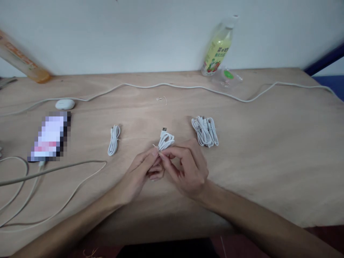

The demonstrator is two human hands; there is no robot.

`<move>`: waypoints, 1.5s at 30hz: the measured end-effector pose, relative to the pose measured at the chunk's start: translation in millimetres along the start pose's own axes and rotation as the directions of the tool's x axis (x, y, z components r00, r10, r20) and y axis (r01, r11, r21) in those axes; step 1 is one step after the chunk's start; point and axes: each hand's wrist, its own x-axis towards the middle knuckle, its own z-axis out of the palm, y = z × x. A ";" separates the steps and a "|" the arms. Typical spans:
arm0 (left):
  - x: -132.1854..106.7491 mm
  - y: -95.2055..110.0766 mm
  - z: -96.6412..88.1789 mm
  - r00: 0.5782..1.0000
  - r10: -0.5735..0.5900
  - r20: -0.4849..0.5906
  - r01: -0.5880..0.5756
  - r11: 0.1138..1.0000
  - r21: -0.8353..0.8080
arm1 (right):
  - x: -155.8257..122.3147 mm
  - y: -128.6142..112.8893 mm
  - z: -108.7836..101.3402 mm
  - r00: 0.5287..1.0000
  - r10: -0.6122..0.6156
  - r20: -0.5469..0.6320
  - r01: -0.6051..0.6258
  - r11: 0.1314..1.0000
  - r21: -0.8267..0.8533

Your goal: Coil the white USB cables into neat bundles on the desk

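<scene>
"What do you have between your hands?"

"You have a small coiled white cable (167, 140) in the middle of the scene, over the pale wood-grained table (268, 143). Its metal-tipped plug (164, 129) points to the far side."

"And your fingers?"

"Your left hand (145, 165) has its thumb and fingers clamped on the near end of the coil. Your right hand (188, 168) meets it there, thumb and forefinger pinched together; whether they grip the cable itself or something thin around it, I cannot tell. A short pale strand (154, 145) sticks out on the left of your grip."

"What lies around you?"

"To your left, apart from your hands, is one bundled white cable (114, 140); to your right, a cluster of bundled white cables (205, 132). Beyond your hands lie a few thin pale scraps (161, 99)."

"Further out?"

"On your left, a dark-edged phone with a blurred screen (51, 134), and just beyond it a rounded white case (65, 104). At the far right stands a clear bottle with a yellow-green label (218, 48)."
</scene>
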 end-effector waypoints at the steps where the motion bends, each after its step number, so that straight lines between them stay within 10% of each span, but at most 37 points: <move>1: 0.3 1.4 0.2 1.000 -0.017 0.021 0.017 0.999 -0.033 | -0.4 0.7 0.5 1.000 0.008 -0.011 -0.007 1.000 0.020; 5: -1.5 8.7 -0.4 0.982 -0.116 0.146 0.138 0.979 -0.153 | -0.7 3.9 0.5 0.990 0.143 -0.004 -0.141 0.980 0.140; 10: -3.6 16.9 -6.6 0.937 -0.180 0.300 0.265 0.924 -0.274 | 5.7 11.0 -4.7 0.929 0.205 0.307 -0.283 0.930 0.235; 26: -0.6 23.1 -18.8 0.850 -0.291 0.439 0.416 0.883 -0.219 | 14.8 17.5 -5.7 0.802 0.266 0.534 -0.519 0.753 0.404; 31: 2.5 17.5 -19.7 0.881 -0.341 0.329 0.379 0.924 -0.058 | 13.3 16.8 -5.0 0.773 0.308 0.554 -0.570 0.721 0.394; 36: 6.4 10.0 -17.8 0.994 0.103 0.029 -0.107 0.967 0.230 | 10.7 14.6 -3.7 0.643 0.356 0.678 -0.751 0.470 0.464; 40: 5.4 10.1 -20.6 0.882 0.472 -0.016 -0.378 0.726 0.575 | 13.7 15.5 -4.6 0.619 0.432 0.656 -0.782 0.415 0.465; 45: 7.7 11.7 -23.0 0.847 0.531 0.026 -0.417 0.633 0.652 | 16.2 19.4 -3.3 0.558 0.443 0.701 -0.829 0.280 0.484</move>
